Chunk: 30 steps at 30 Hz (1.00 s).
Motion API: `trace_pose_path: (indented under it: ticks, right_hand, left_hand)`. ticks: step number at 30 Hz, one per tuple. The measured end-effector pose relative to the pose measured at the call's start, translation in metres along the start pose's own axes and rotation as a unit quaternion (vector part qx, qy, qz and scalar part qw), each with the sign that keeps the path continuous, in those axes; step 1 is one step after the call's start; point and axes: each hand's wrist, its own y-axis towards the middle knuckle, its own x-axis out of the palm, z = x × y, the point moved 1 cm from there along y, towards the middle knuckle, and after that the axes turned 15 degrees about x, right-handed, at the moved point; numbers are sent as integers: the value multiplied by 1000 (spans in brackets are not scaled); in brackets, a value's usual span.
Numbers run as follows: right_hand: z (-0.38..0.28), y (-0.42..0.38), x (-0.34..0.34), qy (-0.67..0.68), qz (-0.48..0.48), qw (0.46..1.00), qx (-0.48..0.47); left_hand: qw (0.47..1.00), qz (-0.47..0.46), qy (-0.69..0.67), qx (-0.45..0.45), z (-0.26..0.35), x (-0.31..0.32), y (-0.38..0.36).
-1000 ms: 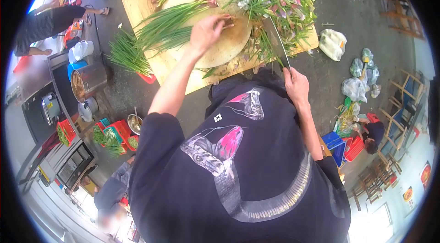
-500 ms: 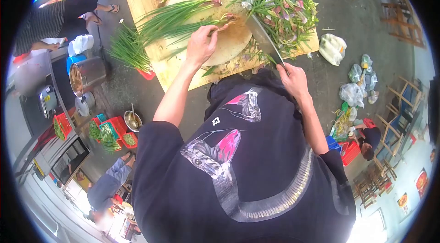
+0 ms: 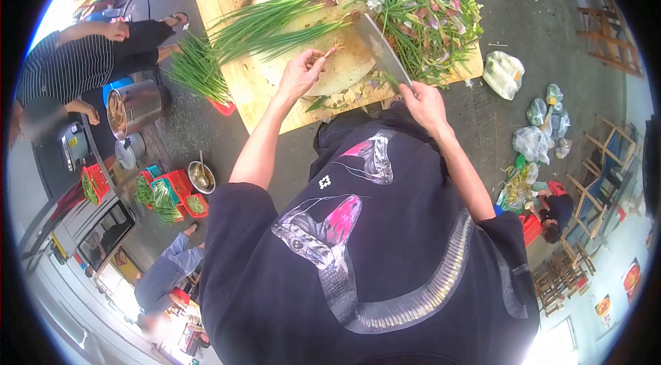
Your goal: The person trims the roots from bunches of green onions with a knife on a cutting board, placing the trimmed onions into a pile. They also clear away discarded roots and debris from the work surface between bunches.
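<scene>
My left hand [image 3: 301, 76] is closed in a pinch on a small reddish spring onion piece [image 3: 331, 52], held above the round chopping board [image 3: 351, 66]. My right hand [image 3: 425, 105] grips the handle of a cleaver [image 3: 383, 48]; its broad blade points up and left over the board's right edge. Long green spring onions [image 3: 282, 24] with reddish bulbs lie across the board, just beyond my left hand. A heap of trimmed leaves and peelings [image 3: 430, 11] lies right of the board.
The board rests on a wooden table [image 3: 244, 100]. More spring onions [image 3: 196, 69] stand at its left edge. A white plastic bag [image 3: 502, 74] lies on the floor at right. A large metal pot [image 3: 134, 110] and a person in a striped shirt [image 3: 65, 69] are at left.
My left hand has lowered slightly with the small piece. My right hand and the cleaver have shifted up and left. The person in the striped shirt has moved and their arms are repositioned.
</scene>
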Motion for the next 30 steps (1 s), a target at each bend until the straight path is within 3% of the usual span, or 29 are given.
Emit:
trace_pose_path:
  ticks: [6, 12, 15, 18, 24, 30]
  right_hand:
    - [29, -4, -27, -19, 95, 995, 3]
    - [18, -24, -30, -44, 134, 987, -75]
    - [10, -28, -28, -37, 100, 992, -66]
    - [0, -27, -20, -22, 68, 995, -71]
    - [-9, -22, -13, -90, 60, 981, -159]
    - [-15, -18, -7, -111, 50, 979, -163]
  left_hand:
    - [998, 9, -41, 41, -18, 19, 6]
    - [993, 26, 74, 84, -3, 28, 9]
    - [939, 52, 236, 244, 8, 27, 5]
    - [906, 26, 265, 330, 10, 28, 9]
    - [921, 19, 294, 257, 13, 36, 9]
    - [928, 14, 296, 225, 22, 40, 8]
